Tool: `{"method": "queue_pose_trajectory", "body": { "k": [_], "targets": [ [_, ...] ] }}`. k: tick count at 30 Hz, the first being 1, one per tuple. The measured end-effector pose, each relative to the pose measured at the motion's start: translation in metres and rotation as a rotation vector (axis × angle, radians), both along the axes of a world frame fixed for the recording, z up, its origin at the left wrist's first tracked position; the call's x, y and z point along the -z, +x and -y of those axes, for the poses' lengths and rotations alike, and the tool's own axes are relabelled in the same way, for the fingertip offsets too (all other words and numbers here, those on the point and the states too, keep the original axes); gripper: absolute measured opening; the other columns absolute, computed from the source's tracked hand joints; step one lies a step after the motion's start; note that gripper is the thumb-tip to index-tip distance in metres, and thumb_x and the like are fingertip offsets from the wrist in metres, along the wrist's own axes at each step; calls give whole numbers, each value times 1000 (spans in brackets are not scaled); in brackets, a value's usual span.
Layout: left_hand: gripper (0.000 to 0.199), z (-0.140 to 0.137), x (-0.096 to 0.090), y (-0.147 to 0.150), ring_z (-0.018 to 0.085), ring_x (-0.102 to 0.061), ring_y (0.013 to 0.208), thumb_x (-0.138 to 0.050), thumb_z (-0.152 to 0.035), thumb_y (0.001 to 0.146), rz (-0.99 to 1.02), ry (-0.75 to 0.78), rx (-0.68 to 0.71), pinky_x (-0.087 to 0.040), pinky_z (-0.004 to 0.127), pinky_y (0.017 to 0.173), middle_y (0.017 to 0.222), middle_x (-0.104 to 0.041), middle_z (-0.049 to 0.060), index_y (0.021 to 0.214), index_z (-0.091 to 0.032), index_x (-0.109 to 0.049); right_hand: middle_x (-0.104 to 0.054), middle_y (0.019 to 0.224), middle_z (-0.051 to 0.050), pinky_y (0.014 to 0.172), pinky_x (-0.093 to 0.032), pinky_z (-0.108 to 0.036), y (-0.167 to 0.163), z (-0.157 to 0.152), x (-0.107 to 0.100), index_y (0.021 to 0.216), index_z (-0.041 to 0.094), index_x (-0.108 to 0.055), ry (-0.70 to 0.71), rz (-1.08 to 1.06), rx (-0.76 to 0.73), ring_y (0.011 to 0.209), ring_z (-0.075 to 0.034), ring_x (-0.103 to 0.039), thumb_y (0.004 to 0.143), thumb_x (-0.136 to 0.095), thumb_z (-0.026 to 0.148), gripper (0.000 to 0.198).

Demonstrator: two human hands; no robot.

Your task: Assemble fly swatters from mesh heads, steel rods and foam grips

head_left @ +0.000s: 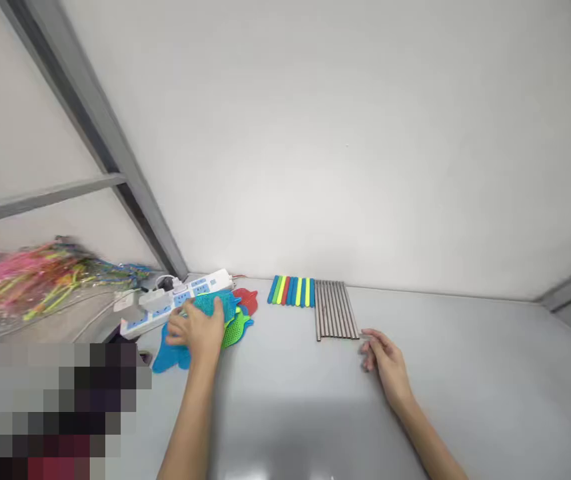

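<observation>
Apparently picking with the left hand (198, 328) at the blue mesh piece (227, 307) atop the pile (236, 329) beside the power strip (199, 289); probably needing a firm pinch next. Holding nothing with the right hand (382, 360), fingers loosely parted near the metal rods (335, 310). Partly hiding the pile, leaving the left grip uncertain.

We see metal rods (336, 310) w/ dull sheen; matt plastic-looking sticks (292, 291); perf'd plastic-like pcs (234, 331); smooth plastic pwr strip (170, 305); semi-gloss tabletop (285, 380).

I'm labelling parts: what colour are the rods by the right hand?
The rods are metallic grey; head view.
</observation>
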State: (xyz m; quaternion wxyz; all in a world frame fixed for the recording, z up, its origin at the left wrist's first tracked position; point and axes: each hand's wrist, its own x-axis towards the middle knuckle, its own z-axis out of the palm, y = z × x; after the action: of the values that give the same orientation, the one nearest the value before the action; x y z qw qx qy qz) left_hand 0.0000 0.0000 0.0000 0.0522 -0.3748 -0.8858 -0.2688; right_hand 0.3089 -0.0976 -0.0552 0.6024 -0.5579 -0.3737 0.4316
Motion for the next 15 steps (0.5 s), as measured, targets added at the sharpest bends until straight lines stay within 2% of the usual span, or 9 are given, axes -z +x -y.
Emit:
{"method": "queue_pose_trajectory", "body": {
  "k": [3, 6, 9, 15],
  "targets": [
    [63, 6, 5, -2, 34, -35, 107, -38, -56, 69, 17, -40, 26, -23, 49, 82, 113, -43, 22, 113, -11, -41, -48, 58, 5, 41, -44, -23, 8, -13, -1, 90, 16, -47, -68, 47, 6, 33, -4, -40, 75, -43, 38, 27],
    [69, 10, 7, -3, 36, -38, 103, -42, -57, 65, 24, -63, 68, -23, 52, 79, 111, -47, 23, 115, -10, -39, -45, 51, 7, 35, -45, -26, 15, -27, -1, 89, 17, -44, -211, 120, -60, 28, -5, -38, 70, -49, 38, 28],
    [71, 11, 7, -4, 36, -37, 105, -42, -58, 65, 7, -43, 110, -24, 51, 79, 113, -46, 22, 118, -11, -35, -41, 45, 9, 29, -42, -27, 18, -37, -1, 83, 17, -44, -256, 149, -110, 24, -6, -36, 64, -56, 39, 31],
    [68, 12, 6, -4, 34, -39, 105, -42, -55, 67, 53, 8, 135, -26, 50, 79, 113, -49, 19, 118, -11, -34, -38, 43, 10, 30, -44, -26, 18, -37, -6, 78, 19, -45, -255, 199, -151, 24, -6, -36, 61, -61, 38, 30]
  ]
}}
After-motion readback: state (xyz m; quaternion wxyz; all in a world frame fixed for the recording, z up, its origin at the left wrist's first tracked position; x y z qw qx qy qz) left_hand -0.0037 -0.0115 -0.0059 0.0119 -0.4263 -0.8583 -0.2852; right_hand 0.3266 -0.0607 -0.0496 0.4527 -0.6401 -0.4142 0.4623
